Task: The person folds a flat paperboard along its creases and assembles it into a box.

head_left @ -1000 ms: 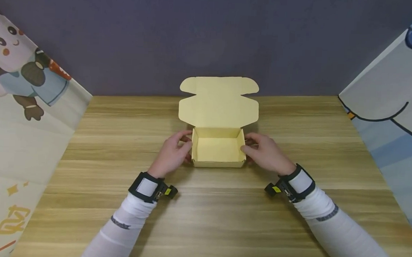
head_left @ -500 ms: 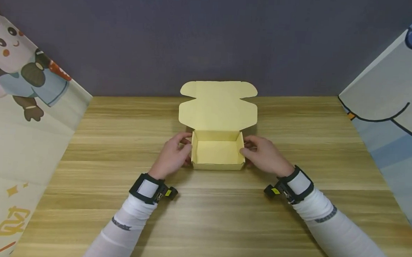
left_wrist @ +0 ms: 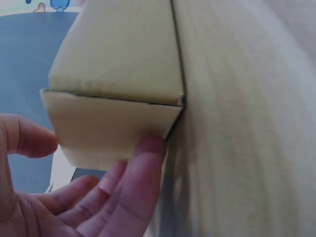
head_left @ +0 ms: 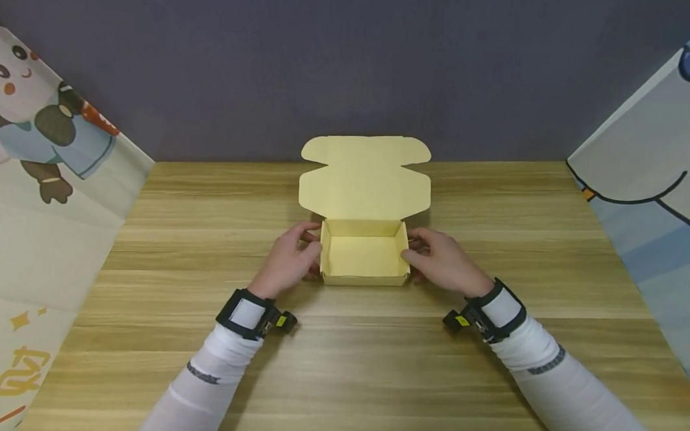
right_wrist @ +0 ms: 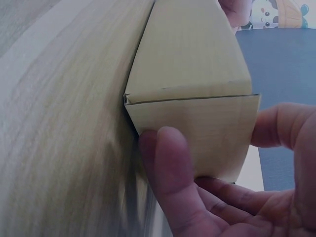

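Note:
A small pale-yellow cardboard box (head_left: 363,252) stands on the wooden table with its lid (head_left: 365,190) raised at the back and the side flaps spread. Its inside shows bare in the head view. My left hand (head_left: 289,255) holds the left side wall, fingers against the outer face and thumb at the upper rim. At the opposite wall, my right hand (head_left: 445,260) grips likewise, its thumb tip over the rim. Both wrist views show curved fingers touching the end panels, the left panel (left_wrist: 108,128) and the right panel (right_wrist: 207,133). Some fingertips are hidden behind the box.
The wood-grain table (head_left: 360,372) extends to both sides and in front of the box. A dark wall (head_left: 353,60) rises behind it. Cartoon-printed panels (head_left: 39,238) flank the table. Each wrist wears a black strap with a small camera (head_left: 285,322).
Between the first two head frames the box and both hands shifted slightly nearer, and the lid leaned a little lower in view. Since then almost nothing has moved.

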Available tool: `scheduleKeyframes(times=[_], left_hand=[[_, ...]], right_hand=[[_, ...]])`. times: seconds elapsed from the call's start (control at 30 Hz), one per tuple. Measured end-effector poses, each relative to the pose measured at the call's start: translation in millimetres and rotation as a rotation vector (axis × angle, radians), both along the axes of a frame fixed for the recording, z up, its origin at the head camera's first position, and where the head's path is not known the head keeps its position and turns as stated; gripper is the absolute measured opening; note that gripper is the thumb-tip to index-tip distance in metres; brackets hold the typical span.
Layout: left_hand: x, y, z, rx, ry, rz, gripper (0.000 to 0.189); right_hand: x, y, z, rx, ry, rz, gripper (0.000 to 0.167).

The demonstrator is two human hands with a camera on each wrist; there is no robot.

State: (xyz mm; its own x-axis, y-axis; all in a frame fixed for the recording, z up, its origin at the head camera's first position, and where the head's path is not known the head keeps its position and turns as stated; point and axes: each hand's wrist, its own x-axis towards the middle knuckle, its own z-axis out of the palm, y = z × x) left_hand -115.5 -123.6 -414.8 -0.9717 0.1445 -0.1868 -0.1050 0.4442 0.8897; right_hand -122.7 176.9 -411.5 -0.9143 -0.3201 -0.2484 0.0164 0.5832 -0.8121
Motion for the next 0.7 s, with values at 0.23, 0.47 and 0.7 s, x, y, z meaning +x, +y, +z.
scheduleKeyframes(times=[0.23,0.47,0.7], left_hand=[[-23.6,-7.7,9.9,0.196,-0.035,0.147,0.063],[-56.8,-11.4,20.1,0.447,-0.064,0.220,0.062],[-74.3,-7.5,19.1,0.568,-0.067,0.212,0.045]], right_hand=[[1.4,0.4,3.0,-0.004,0.003,0.004,0.049],[0.6,1.8,4.0,-0.014,-0.005,0.009,0.050],[1.1,2.9,5.8,-0.013,-0.011,0.009,0.051]])
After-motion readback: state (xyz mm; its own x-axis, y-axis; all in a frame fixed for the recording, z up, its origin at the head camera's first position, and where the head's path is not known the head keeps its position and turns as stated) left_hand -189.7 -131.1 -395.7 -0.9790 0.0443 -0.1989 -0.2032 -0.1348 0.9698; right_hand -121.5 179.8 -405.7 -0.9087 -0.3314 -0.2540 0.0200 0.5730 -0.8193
